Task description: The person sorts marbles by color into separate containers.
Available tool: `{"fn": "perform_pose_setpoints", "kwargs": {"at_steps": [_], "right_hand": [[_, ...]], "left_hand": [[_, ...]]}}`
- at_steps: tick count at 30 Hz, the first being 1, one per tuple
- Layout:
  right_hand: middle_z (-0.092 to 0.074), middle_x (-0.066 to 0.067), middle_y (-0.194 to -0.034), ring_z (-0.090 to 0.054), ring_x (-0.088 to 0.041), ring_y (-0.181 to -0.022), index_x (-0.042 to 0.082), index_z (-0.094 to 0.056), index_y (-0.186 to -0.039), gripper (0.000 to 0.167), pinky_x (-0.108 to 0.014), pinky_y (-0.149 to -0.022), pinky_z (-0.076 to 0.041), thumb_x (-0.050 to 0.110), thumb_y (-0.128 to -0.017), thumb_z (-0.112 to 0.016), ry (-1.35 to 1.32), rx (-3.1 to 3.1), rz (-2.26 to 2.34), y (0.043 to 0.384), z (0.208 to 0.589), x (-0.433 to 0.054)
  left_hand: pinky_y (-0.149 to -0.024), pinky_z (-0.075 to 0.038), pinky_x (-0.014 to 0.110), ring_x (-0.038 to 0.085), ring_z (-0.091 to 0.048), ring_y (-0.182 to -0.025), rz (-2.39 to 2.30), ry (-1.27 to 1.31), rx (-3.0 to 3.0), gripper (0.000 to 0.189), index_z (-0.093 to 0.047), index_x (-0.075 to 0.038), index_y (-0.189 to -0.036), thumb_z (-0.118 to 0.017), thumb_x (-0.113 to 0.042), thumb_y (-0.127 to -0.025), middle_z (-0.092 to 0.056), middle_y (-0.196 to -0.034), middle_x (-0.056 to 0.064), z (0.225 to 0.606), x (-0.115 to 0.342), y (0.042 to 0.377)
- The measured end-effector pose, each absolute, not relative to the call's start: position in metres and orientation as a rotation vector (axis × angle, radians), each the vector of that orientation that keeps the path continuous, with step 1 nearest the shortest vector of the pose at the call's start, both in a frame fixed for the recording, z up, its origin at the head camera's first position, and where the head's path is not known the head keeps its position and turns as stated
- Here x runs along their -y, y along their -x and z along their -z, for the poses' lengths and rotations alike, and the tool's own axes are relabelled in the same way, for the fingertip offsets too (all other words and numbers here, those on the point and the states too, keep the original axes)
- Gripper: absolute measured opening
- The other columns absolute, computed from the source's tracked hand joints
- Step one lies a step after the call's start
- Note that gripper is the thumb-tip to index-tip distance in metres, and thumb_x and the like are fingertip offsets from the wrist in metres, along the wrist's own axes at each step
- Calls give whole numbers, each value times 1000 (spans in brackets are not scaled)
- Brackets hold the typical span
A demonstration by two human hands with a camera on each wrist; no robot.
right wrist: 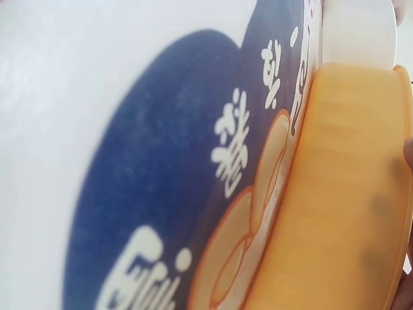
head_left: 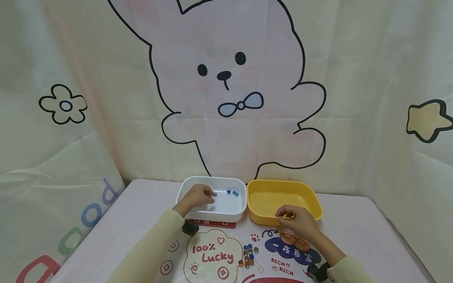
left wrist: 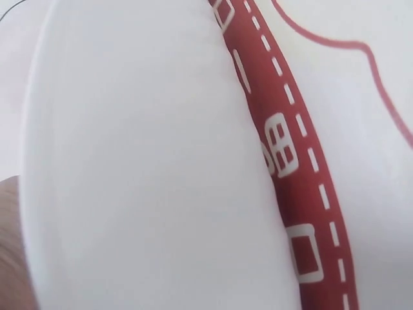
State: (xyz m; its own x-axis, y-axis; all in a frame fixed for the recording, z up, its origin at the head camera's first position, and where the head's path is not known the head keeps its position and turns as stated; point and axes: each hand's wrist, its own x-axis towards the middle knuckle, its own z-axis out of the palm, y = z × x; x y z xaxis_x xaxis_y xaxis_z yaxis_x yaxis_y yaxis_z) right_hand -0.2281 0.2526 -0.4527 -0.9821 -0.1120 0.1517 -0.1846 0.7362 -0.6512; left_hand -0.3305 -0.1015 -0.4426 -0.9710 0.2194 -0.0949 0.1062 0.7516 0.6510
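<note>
My left hand [head_left: 199, 195] reaches over the white tray [head_left: 226, 217], its fingers bent loosely downward. A small blue marble [head_left: 215, 194] lies right beside the fingertips, with several more blue marbles [head_left: 229, 192] further right in the tray. My right hand [head_left: 297, 220] is at the front rim of the yellow tray [head_left: 260, 221], thumb and fingers bent toward each other; I cannot tell whether something small is between them. In the right wrist view, fingertips [right wrist: 409, 152] show at the yellow tray's rim. The left wrist view mostly shows the white tray's outer wall [left wrist: 148, 155].
Several blue, green and amber marbles [head_left: 246, 254] lie grouped on the printed tabletop [head_left: 212, 271] in front of the trays. The two trays stand side by side, nearly touching. Behind the table hangs a curtain [head_left: 354, 98] with a cartoon bear.
</note>
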Motion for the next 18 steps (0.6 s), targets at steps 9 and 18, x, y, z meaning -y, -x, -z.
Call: {"fn": "perform_pose_setpoints", "kwargs": {"at_steps": [9, 18], "right_hand": [[-68, 13, -88, -57, -9, -84, 29, -70, -87, 8, -25, -79, -49, 23, -83, -75, -244, 2834, -1052, 228, 454, -254], [-68, 13, -89, -57, -10, -84, 29, -71, -87, 8, -26, -79, -50, 23, -83, -75, -232, 2835, -1056, 229, 454, -253]], "left_hand": [[-78, -47, 33, 13, -57, -84, -1062, -379, -2843, 18, -72, -13, -98, -75, -19, -81, -66, -87, -5, 436, 106, 315], [-67, -48, 29, 14, -57, -81, -1162, -425, -2861, 19, -72, -11, -100, -75, -18, -82, -67, -90, -3, 428, 107, 292]]}}
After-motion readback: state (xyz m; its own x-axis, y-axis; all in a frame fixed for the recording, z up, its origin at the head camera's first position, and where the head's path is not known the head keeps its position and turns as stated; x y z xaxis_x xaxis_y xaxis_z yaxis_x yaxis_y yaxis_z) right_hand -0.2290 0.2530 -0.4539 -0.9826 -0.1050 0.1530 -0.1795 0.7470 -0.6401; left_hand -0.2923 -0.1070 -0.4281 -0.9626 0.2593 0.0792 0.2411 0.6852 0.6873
